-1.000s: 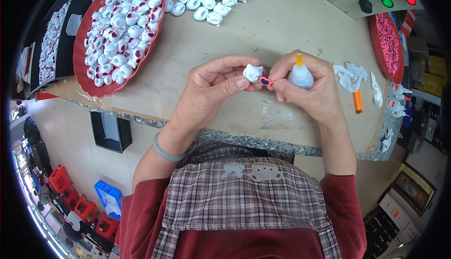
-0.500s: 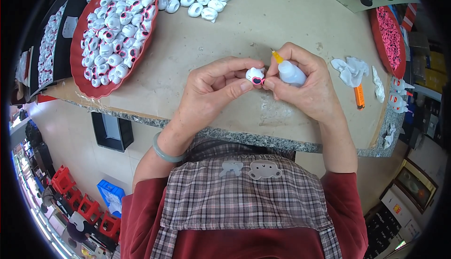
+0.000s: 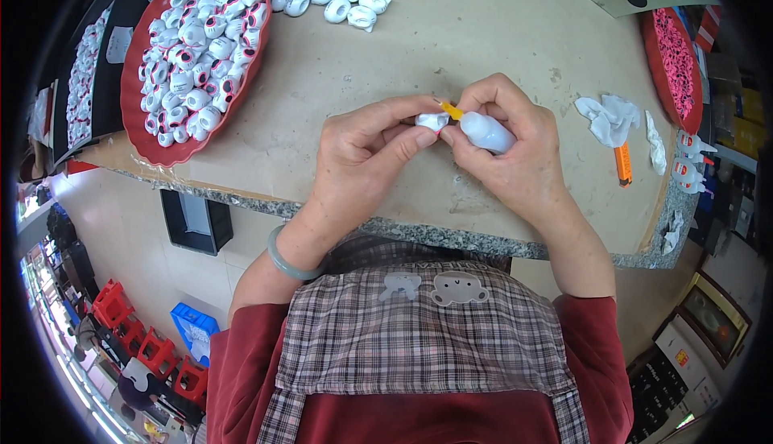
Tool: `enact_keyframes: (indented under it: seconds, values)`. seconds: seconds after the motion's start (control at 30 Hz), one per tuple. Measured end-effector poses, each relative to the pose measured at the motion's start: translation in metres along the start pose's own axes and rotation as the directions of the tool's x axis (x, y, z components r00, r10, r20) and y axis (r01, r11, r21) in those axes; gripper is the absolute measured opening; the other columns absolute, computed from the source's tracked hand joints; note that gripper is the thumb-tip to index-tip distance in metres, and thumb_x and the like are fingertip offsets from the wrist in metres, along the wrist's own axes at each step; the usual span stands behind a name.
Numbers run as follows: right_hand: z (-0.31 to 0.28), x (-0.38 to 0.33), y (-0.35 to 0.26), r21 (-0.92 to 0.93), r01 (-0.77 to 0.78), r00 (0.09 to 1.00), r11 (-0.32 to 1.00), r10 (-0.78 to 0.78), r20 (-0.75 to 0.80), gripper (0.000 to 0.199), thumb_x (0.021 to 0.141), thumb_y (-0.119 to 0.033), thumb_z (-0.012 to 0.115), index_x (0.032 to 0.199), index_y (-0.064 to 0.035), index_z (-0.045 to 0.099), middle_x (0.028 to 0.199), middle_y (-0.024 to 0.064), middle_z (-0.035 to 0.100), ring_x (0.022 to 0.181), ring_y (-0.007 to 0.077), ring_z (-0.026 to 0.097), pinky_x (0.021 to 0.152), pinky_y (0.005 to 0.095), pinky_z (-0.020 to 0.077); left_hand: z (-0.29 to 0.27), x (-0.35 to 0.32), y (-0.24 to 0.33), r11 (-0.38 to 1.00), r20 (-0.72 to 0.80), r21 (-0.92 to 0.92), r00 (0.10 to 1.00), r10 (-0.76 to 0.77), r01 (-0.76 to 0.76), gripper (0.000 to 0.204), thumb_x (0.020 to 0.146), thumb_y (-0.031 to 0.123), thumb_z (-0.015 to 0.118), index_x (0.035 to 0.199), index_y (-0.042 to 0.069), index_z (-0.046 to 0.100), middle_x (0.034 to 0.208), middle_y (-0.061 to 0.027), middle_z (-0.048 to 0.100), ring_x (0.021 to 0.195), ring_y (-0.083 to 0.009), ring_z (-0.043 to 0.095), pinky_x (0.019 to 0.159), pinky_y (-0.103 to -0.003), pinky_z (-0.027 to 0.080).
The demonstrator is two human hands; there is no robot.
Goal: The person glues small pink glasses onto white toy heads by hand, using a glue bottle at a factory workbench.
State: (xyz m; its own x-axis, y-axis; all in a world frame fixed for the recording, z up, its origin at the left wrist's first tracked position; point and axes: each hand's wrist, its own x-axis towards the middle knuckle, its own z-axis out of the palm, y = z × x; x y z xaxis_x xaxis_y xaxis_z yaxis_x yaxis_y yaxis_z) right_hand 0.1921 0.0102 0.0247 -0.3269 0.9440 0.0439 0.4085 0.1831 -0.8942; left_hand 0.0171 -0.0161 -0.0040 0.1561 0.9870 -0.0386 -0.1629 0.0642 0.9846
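Between the thumb and fingers of my left hand (image 3: 358, 150) is a small white figurine head (image 3: 432, 121), with a bit of pink at its lower edge. My right hand (image 3: 519, 154) is wrapped round a translucent white squeeze bottle (image 3: 488, 133). Its yellow nozzle (image 3: 450, 111) points left, just above the figurine head; whether it touches cannot be made out. My right thumb tip lies close beside the figurine head. Both hands are above the table near its front edge.
At the left a red scalloped tray (image 3: 167, 152) holds many white heads, some with pink-rimmed glasses. Loose white heads (image 3: 336, 9) lie at the back. To the right are a crumpled tissue (image 3: 609, 119), an orange cutter (image 3: 623, 164), small bottles (image 3: 688, 172) and a red tray (image 3: 691, 124) of pink pieces.
The bottle has tilted left, bringing its nozzle from pointing up to over the figurine head. The head has turned, so its pink-rimmed black glasses no longer face up.
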Motion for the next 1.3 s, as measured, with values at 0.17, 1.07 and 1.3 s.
enact_keyframes:
  seconds: [0.17, 1.07, 1.3]
  values:
    - [0.007, 0.000, 0.008, -0.079, 0.171, 0.979, 0.982, -0.179, -0.094, 0.023, 0.072, -0.005, 0.071, 0.086, -0.0077, 0.052, 0.071, 0.0028, 0.062, 0.063, 0.0162, 0.065, 0.054, 0.0257, 0.0501, -0.001, 0.002, 0.007, 0.999, 0.016, 0.007, 0.999, -0.040, 0.040, 0.024, 0.086, 0.002, 0.062, 0.110, -0.001, 0.063, 0.097, -0.0065, 0.066, 0.088, -0.0096, 0.061, 0.077, -0.021, 0.051]
    - [0.002, 0.009, 0.015, 0.238, 0.012, 1.000, 0.971, -0.008, -0.018, 0.029, 0.073, -0.011, 0.076, 0.088, -0.0075, 0.051, 0.069, 0.0006, 0.062, 0.063, 0.0048, 0.058, 0.054, 0.0198, 0.0447, -0.008, 0.005, 0.005, 0.981, 0.098, -0.195, 0.995, -0.007, 0.026, 0.026, 0.088, 0.001, 0.057, 0.113, -0.007, 0.058, 0.105, -0.0159, 0.064, 0.098, -0.0202, 0.062, 0.087, -0.030, 0.052]
    - [0.003, 0.009, 0.012, 0.110, 0.081, 0.996, 0.991, -0.076, -0.048, 0.027, 0.074, -0.009, 0.073, 0.089, -0.0070, 0.051, 0.068, 0.0038, 0.063, 0.060, 0.0087, 0.061, 0.052, 0.0211, 0.0468, -0.002, 0.003, 0.006, 0.981, 0.035, -0.195, 0.999, 0.010, -0.003, 0.029, 0.085, -0.004, 0.060, 0.114, -0.007, 0.058, 0.106, -0.0144, 0.063, 0.098, -0.0178, 0.062, 0.086, -0.027, 0.052]
